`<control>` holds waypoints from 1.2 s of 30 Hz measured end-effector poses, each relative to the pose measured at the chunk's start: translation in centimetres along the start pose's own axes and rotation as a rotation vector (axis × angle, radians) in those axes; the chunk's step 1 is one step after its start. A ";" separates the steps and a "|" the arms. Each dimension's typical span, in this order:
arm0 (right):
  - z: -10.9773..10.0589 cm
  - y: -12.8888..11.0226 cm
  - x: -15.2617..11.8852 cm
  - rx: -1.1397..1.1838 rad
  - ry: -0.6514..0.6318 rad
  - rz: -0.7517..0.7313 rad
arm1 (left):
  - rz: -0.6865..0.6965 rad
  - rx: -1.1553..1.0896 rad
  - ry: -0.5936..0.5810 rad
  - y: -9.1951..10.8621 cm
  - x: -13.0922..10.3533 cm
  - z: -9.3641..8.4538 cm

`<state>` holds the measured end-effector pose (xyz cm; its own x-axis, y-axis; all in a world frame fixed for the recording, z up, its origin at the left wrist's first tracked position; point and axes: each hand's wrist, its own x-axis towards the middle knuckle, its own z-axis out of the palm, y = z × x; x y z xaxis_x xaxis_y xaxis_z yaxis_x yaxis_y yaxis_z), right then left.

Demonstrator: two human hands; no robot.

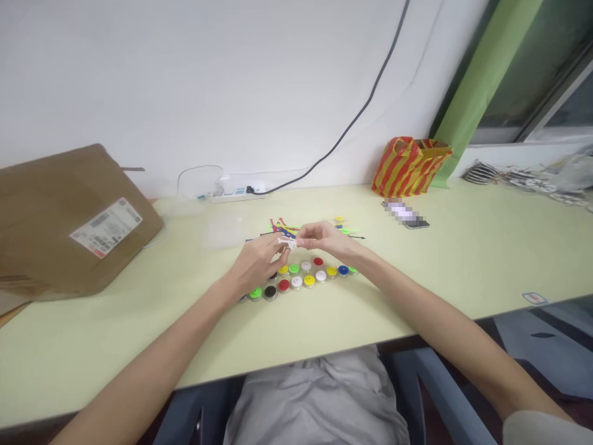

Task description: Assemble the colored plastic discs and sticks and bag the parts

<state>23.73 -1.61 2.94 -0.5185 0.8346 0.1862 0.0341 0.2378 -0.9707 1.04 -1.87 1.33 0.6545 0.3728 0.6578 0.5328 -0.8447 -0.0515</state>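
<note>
My left hand [262, 259] is closed on a small white plastic piece [288, 243], held above the table. My right hand [324, 240] pinches at the right end of the same piece, fingertips together. Just below my hands stand two rows of small round clear containers with coloured tops, among them a red one [283, 285], a black one [270, 292] and a yellow one [309, 280]. My left hand hides part of the rows. Behind my hands lies a loose pile of thin coloured plastic pieces [280, 226], red, yellow, blue and black.
A large cardboard box [60, 216] stands at the left. Near the wall are a power strip [238, 193] with a black cable and a clear plastic tray [225, 230]. To the right are a striped bag [410, 168], a phone [406, 214] and several striped discs [532, 181].
</note>
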 end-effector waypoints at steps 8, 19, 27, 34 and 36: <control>0.4 0.4 0.2 -0.058 0.015 -0.068 | -0.008 0.070 -0.079 0.9 0.3 -0.2; 1.6 0.6 0.4 -0.184 0.161 -0.136 | -0.002 0.021 -0.046 1.0 0.4 -0.2; 1.3 1.2 1.0 -0.117 0.130 -0.102 | 0.036 0.020 0.006 1.3 0.7 -0.4; 1.3 0.4 0.5 -0.131 0.088 -0.022 | -0.006 0.013 -0.054 1.2 0.4 -0.3; 1.4 0.3 0.4 -0.125 0.076 -0.011 | -0.016 0.011 -0.066 1.3 0.5 -0.3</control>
<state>22.33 -1.94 2.48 -0.4535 0.8657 0.2119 0.1376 0.3029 -0.9430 1.85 -2.89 1.80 0.6797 0.4106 0.6078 0.5491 -0.8342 -0.0505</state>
